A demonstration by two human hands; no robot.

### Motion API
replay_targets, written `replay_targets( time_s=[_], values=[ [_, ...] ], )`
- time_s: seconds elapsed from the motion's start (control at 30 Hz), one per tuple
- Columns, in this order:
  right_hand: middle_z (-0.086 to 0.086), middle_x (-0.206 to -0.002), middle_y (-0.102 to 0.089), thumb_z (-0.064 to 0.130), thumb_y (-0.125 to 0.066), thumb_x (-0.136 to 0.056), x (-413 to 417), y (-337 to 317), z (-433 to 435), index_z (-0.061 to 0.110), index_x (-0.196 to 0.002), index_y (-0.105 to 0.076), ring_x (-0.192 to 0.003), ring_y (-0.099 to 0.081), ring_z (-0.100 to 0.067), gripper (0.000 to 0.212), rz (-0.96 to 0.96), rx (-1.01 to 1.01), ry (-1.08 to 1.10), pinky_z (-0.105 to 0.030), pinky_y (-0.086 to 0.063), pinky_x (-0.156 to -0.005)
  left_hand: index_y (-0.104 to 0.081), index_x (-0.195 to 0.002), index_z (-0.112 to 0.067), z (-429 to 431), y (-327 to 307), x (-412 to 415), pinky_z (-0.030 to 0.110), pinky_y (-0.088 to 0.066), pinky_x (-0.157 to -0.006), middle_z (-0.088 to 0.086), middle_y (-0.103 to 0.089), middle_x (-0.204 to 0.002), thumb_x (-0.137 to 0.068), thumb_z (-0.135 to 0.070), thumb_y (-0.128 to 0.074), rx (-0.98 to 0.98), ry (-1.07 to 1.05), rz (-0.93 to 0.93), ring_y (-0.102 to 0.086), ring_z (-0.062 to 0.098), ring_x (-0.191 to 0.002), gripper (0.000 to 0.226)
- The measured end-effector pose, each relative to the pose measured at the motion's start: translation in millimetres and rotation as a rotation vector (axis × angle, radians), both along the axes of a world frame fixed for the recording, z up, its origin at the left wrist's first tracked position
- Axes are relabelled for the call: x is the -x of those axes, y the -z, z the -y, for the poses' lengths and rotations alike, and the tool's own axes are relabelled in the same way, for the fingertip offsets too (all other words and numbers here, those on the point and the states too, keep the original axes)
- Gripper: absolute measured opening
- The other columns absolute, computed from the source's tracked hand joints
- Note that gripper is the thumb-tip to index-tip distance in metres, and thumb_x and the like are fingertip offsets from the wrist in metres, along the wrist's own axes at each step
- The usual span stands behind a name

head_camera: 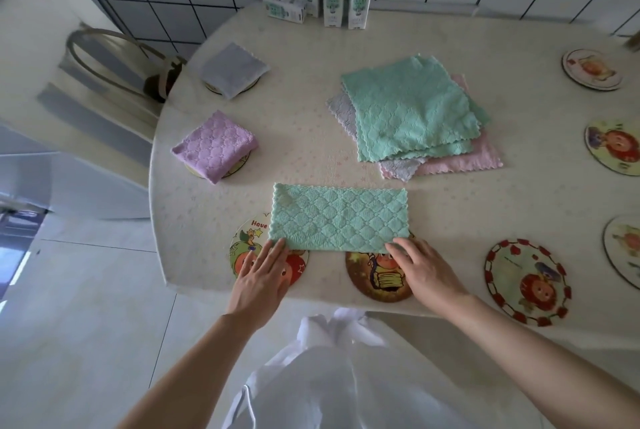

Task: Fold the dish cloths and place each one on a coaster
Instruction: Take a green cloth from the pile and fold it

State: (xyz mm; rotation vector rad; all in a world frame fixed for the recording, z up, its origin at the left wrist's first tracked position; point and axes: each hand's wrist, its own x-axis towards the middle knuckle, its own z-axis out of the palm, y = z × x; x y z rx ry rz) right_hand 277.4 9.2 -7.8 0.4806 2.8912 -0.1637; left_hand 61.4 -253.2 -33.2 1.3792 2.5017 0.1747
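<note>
1. Nearest the lens hangs a white fabric garment [329, 376] on the person's front. Both bare forearms reach past it to the near edge of the round table with a cream cloth cover [450, 48].
2. The left hand [263, 273] has its fingers straight and close together, their tips pressing the near-left corner of a mint-green quilted microfibre dish cloth [339, 217]. The right hand [427, 269] mirrors it, with its fingers laid out flat on the near-right corner. Neither hand visibly pinches the fabric.
3. That cloth is a long rectangle directly ahead of the hands (apparently folded once in half, though the layers are hard to count from above). Its long axis runs left to right across the person, so one short end lies before each hand and both hands are equally near.
4. My judgement is that the next fold should carry one short end over onto the other, and either hand could lead.
5. The cloth's near edge overlaps two coasters, so a landing spot is touching it already. A pale round cartoon-fruit coaster [246, 238] lies under the left hand and a brown round cartoon-figure coaster [377, 279] beside the right.
6. Farther left, a folded lilac quilted cloth [216, 146] and a folded grey cloth [233, 70] each rest on a coaster. A stack of unfolded green, grey and pink cloths [412, 110] waits mid-table.
</note>
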Motion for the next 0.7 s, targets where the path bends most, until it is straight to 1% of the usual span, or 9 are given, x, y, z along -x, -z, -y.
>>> replay_targets(
  time_s=[0.07,0.17,0.23,0.3,0.4,0.47,0.53,0.6,0.7],
  values=[
    [-0.010,-0.117,-0.054,-0.010,-0.074,-0.055,7,0,-1,0.008,-0.118,-0.055,-0.100,-0.052,-0.029,0.068,0.006,-0.048,-0.005,-0.038,-0.051,-0.085,-0.036,-0.145,-0.016,-4,-3,-1,0.044,-0.023,-0.113,-0.004,-0.029,-0.153,-0.093,-0.040,-0.035,-0.008,-0.023,0.003,-0.023,0.016,-0.143,0.057],
    [-0.010,-0.106,-0.056,-0.004,-0.078,-0.053,18,-4,-3,0.008,-0.107,-0.056,-0.093,-0.052,-0.030,0.059,0.064,-0.098,-0.024,-0.039,-0.051,-0.084,-0.042,-0.141,-0.014,-11,-4,-4,0.049,-0.028,-0.112,-0.001,-0.037,-0.149,-0.091,-0.029,-0.057,-0.032,-0.065,-0.005,-0.030,0.019,-0.140,0.055],
    [-0.011,-0.103,-0.055,-0.002,-0.078,-0.054,25,-7,-4,0.007,-0.106,-0.054,-0.094,-0.052,-0.031,0.058,0.103,-0.107,-0.048,-0.042,-0.049,-0.089,-0.049,-0.137,-0.013,-15,-6,-7,0.049,-0.030,-0.109,0.001,-0.044,-0.145,-0.085,-0.023,-0.066,-0.037,-0.094,-0.038,-0.037,0.021,-0.137,0.056],
    [-0.012,-0.105,-0.052,0.000,-0.078,-0.054,30,-10,-6,0.009,-0.109,-0.051,-0.096,-0.051,-0.030,0.062,0.148,-0.094,-0.063,-0.043,-0.048,-0.091,-0.054,-0.133,-0.012,-19,-6,-10,0.049,-0.034,-0.106,0.002,-0.051,-0.140,-0.080,-0.020,-0.070,-0.027,-0.133,-0.075,-0.044,0.023,-0.132,0.056],
    [-0.010,-0.102,-0.050,-0.003,-0.076,-0.051,33,-12,-10,0.011,-0.108,-0.049,-0.091,-0.049,-0.027,0.065,0.155,-0.072,-0.072,-0.040,-0.050,-0.085,-0.056,-0.130,-0.009,-32,-8,-19,0.048,-0.039,-0.105,0.005,-0.056,-0.135,-0.077,-0.021,-0.073,0.025,-0.214,-0.120,-0.049,0.027,-0.128,0.057],
    [-0.008,-0.098,-0.053,-0.005,-0.075,-0.053,32,-12,-16,0.011,-0.106,-0.051,-0.087,-0.051,-0.026,0.060,0.134,-0.050,-0.098,-0.039,-0.051,-0.081,-0.054,-0.131,-0.007,-47,-11,-30,0.050,-0.034,-0.109,0.008,-0.054,-0.137,-0.078,-0.026,-0.071,0.062,-0.296,-0.133,-0.045,0.031,-0.130,0.059],
    [-0.005,-0.094,-0.056,-0.005,-0.074,-0.059,32,-11,-24,0.011,-0.102,-0.055,-0.084,-0.053,-0.025,0.050,0.081,-0.030,-0.136,-0.039,-0.051,-0.078,-0.047,-0.136,-0.007,-63,-14,-43,0.051,-0.026,-0.112,0.011,-0.046,-0.143,-0.080,-0.028,-0.068,0.070,-0.316,-0.139,-0.037,0.033,-0.136,0.064],
    [-0.004,-0.090,-0.057,-0.004,-0.071,-0.066,33,-11,-32,0.011,-0.096,-0.059,-0.081,-0.053,-0.025,0.036,0.013,0.007,-0.181,-0.038,-0.050,-0.077,-0.039,-0.142,-0.009,-81,-15,-56,0.050,-0.023,-0.113,0.011,-0.037,-0.149,-0.081,-0.028,-0.066,0.037,-0.223,-0.129,-0.028,0.031,-0.140,0.070],
    [-0.001,-0.090,-0.060,-0.001,-0.061,-0.078,35,-16,-44,0.012,-0.094,-0.062,-0.081,-0.055,-0.023,0.020,-0.090,0.118,-0.236,-0.035,-0.051,-0.074,-0.034,-0.145,-0.012,-108,-12,-78,0.046,-0.016,-0.115,0.009,-0.030,-0.153,-0.091,-0.033,-0.053,-0.013,-0.092,-0.095,-0.021,0.028,-0.142,0.061]
  ],
)
